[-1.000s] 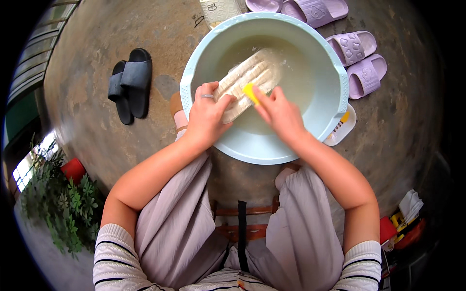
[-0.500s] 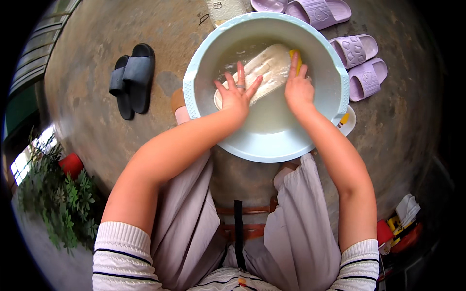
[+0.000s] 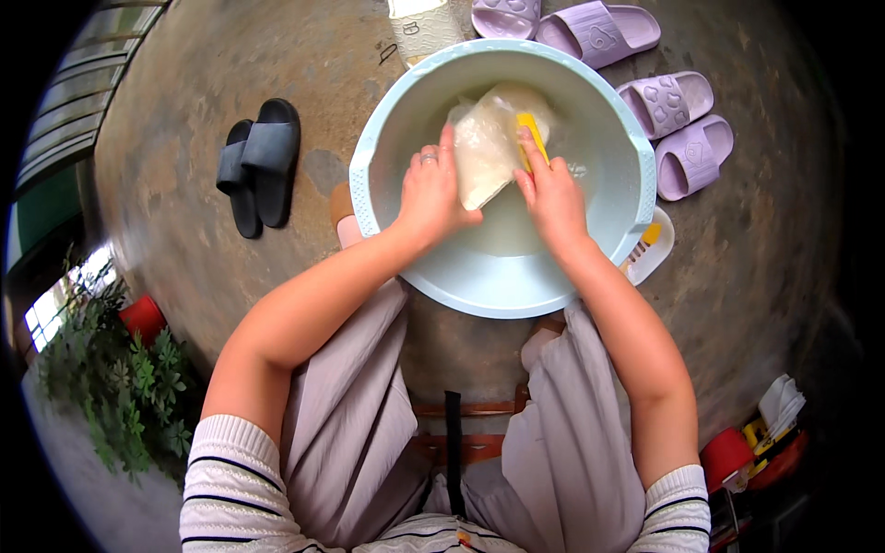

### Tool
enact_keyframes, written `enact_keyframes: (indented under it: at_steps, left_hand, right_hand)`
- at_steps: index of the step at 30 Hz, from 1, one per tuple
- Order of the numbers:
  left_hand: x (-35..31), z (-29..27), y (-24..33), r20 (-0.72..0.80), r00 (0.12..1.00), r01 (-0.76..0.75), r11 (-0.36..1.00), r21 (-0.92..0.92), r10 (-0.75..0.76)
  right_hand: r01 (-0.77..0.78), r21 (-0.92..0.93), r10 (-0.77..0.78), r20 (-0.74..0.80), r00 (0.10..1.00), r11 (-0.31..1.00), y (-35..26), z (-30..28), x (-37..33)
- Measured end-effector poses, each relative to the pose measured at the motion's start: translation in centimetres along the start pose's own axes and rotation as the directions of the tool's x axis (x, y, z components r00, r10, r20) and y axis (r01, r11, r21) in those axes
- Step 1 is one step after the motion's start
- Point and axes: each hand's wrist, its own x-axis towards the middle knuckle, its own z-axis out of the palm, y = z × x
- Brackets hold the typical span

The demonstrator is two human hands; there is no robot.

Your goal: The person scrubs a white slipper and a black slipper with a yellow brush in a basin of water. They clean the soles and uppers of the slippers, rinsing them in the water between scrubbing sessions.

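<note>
Inside the light blue basin [image 3: 516, 290], a cream slipper [image 3: 484, 157] is tilted up out of cloudy water, with a wet sheen over its surface. My left hand [image 3: 431, 194], a ring on one finger, grips the slipper's left side; its thumb points right below the lower end. In my right hand [image 3: 556, 194] is a yellow brush [image 3: 533, 138], held against the slipper's right side. The brush's bristles are hidden. Part of the slipper's far end lies behind the raised part and is blurred.
Purple slippers [image 3: 696, 157] stand right of and beyond the basin, near a cream slide [image 3: 424, 32]. Black slides [image 3: 267, 166] lie left. A white dish with yellow and brown parts [image 3: 653, 244] touches the right rim. Plants [image 3: 129, 396] are at lower left.
The slipper has gone from lying flat in the water to tilted up. My left hand has moved from spread on top to its side. My right hand and brush have shifted slightly left and nearer.
</note>
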Motion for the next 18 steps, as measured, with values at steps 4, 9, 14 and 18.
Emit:
enact_keyframes:
  at_steps: [4, 9, 14, 18]
  left_hand:
    - [-0.2, -0.4, -0.6, -0.011, 1.000, -0.001, 1.000, 0.002, 0.001]
    - [-0.4, -1.2, 0.8, 0.010, 1.000, -0.010, 1.000, 0.027, 0.009]
    - [-0.3, -1.5, 0.3, 0.061, 0.998, 0.025, 0.998, 0.055, -0.028]
    - [0.0, -0.9, 1.2, 0.031, 0.999, -0.028, 0.998, 0.060, 0.026]
  right_hand:
    - [0.324, 0.085, -0.333, 0.149, 0.931, 0.942, -2.5, 1.8, -2.6]
    - [-0.039, -0.178, 0.036, -0.019, 0.999, 0.983, 3.4, 1.2, 4.7]
    - [0.343, 0.048, -0.346, 0.086, 0.934, 0.938, -0.4, 1.7, 0.3]
    - [0.024, -0.099, -0.032, -0.077, 0.997, 0.995, 3.1, 1.8, 4.2]
